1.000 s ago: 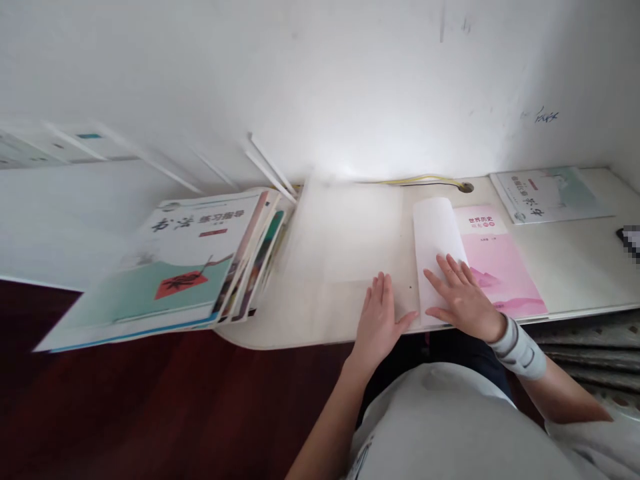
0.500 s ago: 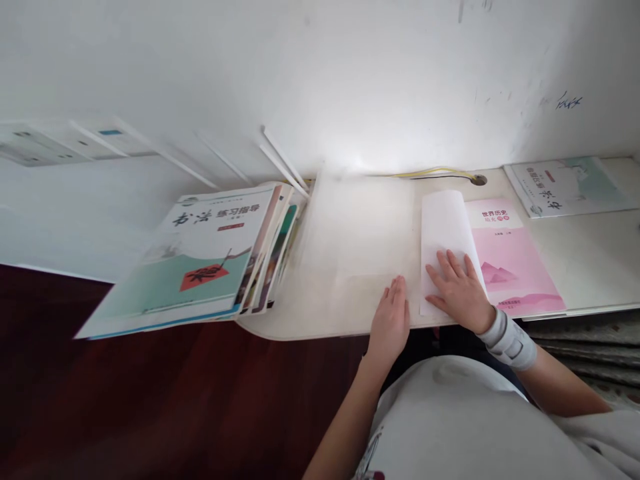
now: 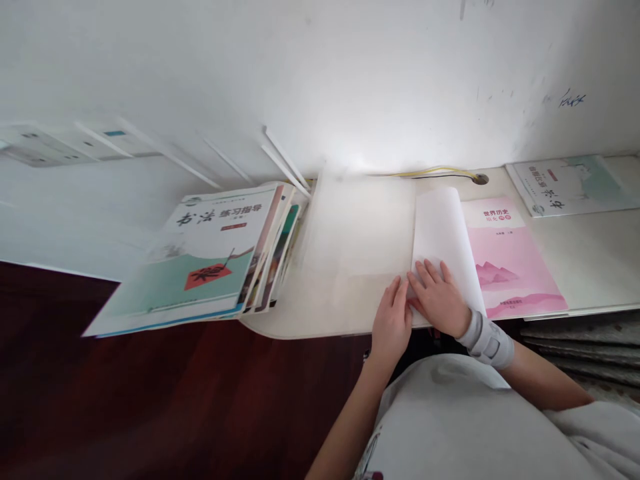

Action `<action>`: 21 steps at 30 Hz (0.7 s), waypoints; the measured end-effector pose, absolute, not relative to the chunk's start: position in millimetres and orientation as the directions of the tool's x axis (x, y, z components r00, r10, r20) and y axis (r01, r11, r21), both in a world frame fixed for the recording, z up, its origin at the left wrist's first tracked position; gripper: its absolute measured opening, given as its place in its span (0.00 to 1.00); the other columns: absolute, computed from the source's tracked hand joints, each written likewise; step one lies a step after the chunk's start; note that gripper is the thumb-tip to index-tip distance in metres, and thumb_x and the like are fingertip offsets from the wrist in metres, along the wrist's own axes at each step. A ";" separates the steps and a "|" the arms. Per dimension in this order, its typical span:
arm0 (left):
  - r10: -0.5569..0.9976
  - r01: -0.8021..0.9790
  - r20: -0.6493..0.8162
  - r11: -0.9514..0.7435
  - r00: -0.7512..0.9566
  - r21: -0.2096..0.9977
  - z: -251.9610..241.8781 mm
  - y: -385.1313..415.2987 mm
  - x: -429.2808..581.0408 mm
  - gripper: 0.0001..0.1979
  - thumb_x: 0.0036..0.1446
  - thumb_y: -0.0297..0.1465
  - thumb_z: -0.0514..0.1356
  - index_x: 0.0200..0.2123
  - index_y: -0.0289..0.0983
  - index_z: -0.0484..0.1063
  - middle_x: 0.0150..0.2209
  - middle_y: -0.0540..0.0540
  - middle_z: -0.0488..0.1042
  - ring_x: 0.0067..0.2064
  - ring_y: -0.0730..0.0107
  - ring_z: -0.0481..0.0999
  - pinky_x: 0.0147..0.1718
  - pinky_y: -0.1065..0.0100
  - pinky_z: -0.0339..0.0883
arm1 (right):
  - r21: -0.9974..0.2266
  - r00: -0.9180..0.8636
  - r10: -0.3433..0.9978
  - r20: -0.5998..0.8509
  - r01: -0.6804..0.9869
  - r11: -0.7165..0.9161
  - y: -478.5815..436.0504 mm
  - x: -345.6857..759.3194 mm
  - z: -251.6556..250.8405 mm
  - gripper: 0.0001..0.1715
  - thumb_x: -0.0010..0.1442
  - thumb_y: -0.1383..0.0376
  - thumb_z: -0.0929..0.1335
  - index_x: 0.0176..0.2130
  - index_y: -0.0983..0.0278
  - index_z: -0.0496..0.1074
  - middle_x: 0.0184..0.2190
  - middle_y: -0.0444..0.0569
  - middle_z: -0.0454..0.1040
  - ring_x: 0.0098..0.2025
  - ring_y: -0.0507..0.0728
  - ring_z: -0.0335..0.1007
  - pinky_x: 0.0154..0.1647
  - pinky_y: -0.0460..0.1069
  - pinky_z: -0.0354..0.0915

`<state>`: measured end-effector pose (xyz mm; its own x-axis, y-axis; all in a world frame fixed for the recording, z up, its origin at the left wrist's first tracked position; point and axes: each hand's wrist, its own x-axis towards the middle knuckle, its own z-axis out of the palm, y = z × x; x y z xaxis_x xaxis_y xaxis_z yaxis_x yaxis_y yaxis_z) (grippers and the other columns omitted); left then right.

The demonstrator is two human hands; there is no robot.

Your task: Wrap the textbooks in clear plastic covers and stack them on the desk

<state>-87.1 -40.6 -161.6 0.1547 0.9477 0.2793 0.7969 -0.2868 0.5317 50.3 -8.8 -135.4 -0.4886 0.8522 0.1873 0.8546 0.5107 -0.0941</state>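
A large white sheet point(image 3: 360, 233) lies flat on the pale desk point(image 3: 590, 260), its right part folded over into a curved flap point(image 3: 443, 223). My right hand point(image 3: 437, 300) lies flat, fingers stretched out, on the flap's near end at the fold. My left hand point(image 3: 393, 320) rests beside it on the flat sheet, fingers together and extended, touching the right hand. A grey brace wraps my right wrist. A pink book point(image 3: 510, 263) lies under the flap's right edge.
A slanted stack of books point(image 3: 200, 267) with a green-and-white cover on top overhangs the desk's left end. Another green-and-white booklet point(image 3: 570, 183) lies at the far right. A yellow cable point(image 3: 435, 173) runs into a desk hole by the wall. Dark red floor lies below.
My right hand slid left along the folded flap toward the fold. The left hand closed its thumb in and now touches the right hand. The camera shifted slightly left.
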 end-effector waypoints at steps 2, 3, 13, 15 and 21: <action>0.948 0.787 0.275 -0.289 0.158 0.545 -160.6 -41.1 -88.9 0.25 0.60 0.24 0.46 0.61 0.38 0.56 0.59 0.37 0.62 0.60 0.59 0.63 0.54 0.54 0.64 | -0.105 -0.511 0.837 0.194 0.838 0.536 -11.8 53.9 -130.5 0.26 0.63 0.60 0.60 0.57 0.68 0.64 0.59 0.62 0.62 0.61 0.66 0.55 0.61 0.63 0.50; 0.948 0.786 0.276 -0.292 0.161 0.545 -160.3 -41.3 -89.5 0.25 0.60 0.24 0.46 0.61 0.37 0.56 0.59 0.37 0.62 0.60 0.59 0.63 0.54 0.54 0.64 | -0.112 -0.518 0.831 0.202 0.831 0.545 -12.2 58.5 -127.2 0.26 0.63 0.60 0.60 0.58 0.69 0.63 0.59 0.62 0.62 0.62 0.66 0.55 0.61 0.62 0.50; 0.942 0.849 0.294 -0.285 0.162 0.445 -163.4 -41.3 -86.1 0.24 0.62 0.32 0.49 0.61 0.33 0.52 0.61 0.32 0.59 0.63 0.54 0.56 0.57 0.50 0.58 | -0.197 -0.260 0.938 0.231 0.931 0.306 18.3 118.8 -132.5 0.30 0.60 0.57 0.64 0.59 0.63 0.61 0.64 0.64 0.51 0.65 0.73 0.44 0.54 0.71 0.55; 0.940 0.875 0.292 -0.284 0.175 0.391 -164.3 -41.2 -85.7 0.27 0.62 0.33 0.49 0.62 0.32 0.48 0.61 0.30 0.58 0.64 0.52 0.54 0.58 0.45 0.54 | -0.214 -0.258 0.935 0.243 0.926 0.311 19.2 116.7 -138.8 0.29 0.60 0.58 0.64 0.58 0.65 0.61 0.65 0.65 0.48 0.66 0.73 0.41 0.54 0.69 0.57; 0.926 0.872 0.331 -0.308 0.183 0.380 -164.7 -45.2 -86.1 0.30 0.64 0.31 0.45 0.65 0.33 0.35 0.61 0.31 0.59 0.62 0.56 0.59 0.56 0.51 0.61 | -0.205 -0.246 0.925 0.288 0.928 0.311 16.5 106.0 -138.3 0.26 0.61 0.61 0.63 0.56 0.72 0.63 0.64 0.69 0.49 0.66 0.71 0.40 0.56 0.64 0.58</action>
